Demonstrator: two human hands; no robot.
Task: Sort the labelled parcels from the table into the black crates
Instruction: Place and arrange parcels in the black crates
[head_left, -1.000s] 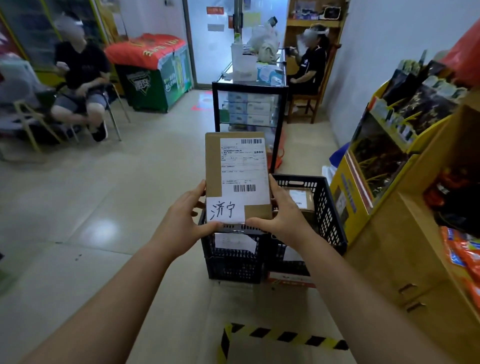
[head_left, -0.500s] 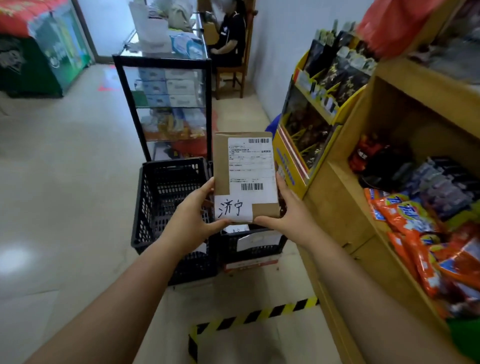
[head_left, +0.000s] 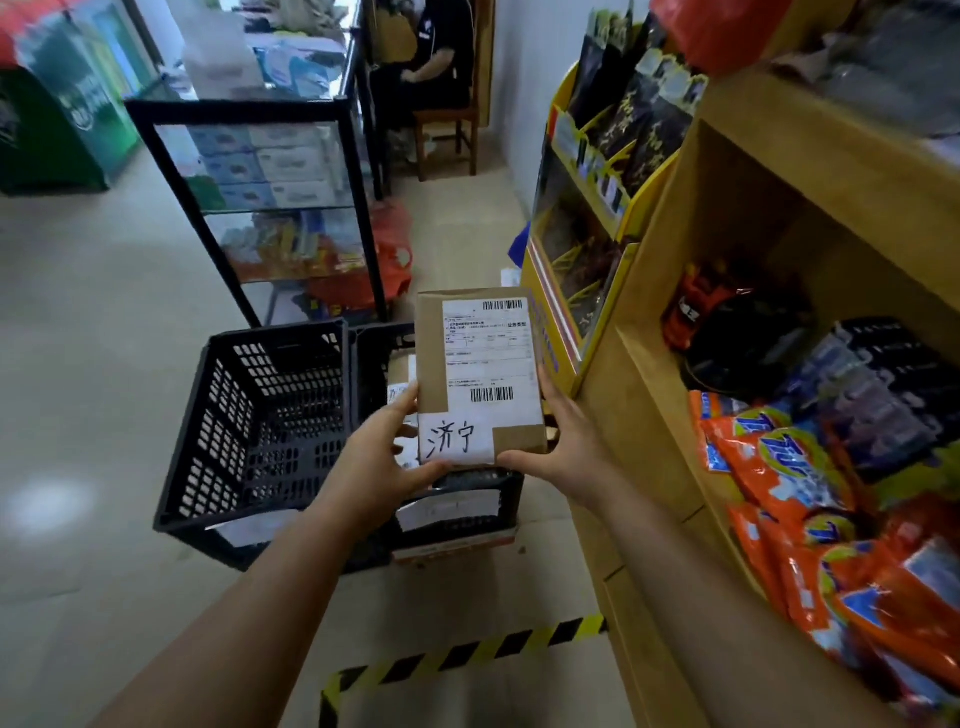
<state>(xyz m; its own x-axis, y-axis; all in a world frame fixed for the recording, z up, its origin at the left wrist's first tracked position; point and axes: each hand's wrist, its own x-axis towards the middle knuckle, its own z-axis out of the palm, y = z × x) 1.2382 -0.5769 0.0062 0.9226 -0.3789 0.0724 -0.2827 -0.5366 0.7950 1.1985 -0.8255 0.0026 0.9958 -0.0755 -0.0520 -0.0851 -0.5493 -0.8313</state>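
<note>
A brown cardboard parcel (head_left: 480, 374) with a white shipping label and a handwritten white slip is held upright in front of me. My left hand (head_left: 382, 449) grips its lower left edge, thumb under the bottom. My right hand (head_left: 563, 441) grips its lower right edge. The parcel hangs above the right black crate (head_left: 457, 512), which is mostly hidden behind it; a parcel shows inside it. The left black crate (head_left: 260, 431) stands beside it on the floor, with nothing visible inside.
A wooden shelf (head_left: 691, 322) with orange snack bags runs along the right. A yellow display stand (head_left: 566, 291) and a glass cabinet (head_left: 270, 208) stand behind the crates. Yellow-black tape (head_left: 467, 652) marks the floor. A seated person (head_left: 436, 62) is at the back.
The view has swung right and drawn closer to the crates. The parcel stays in both hands, now lower and over the right crate.
</note>
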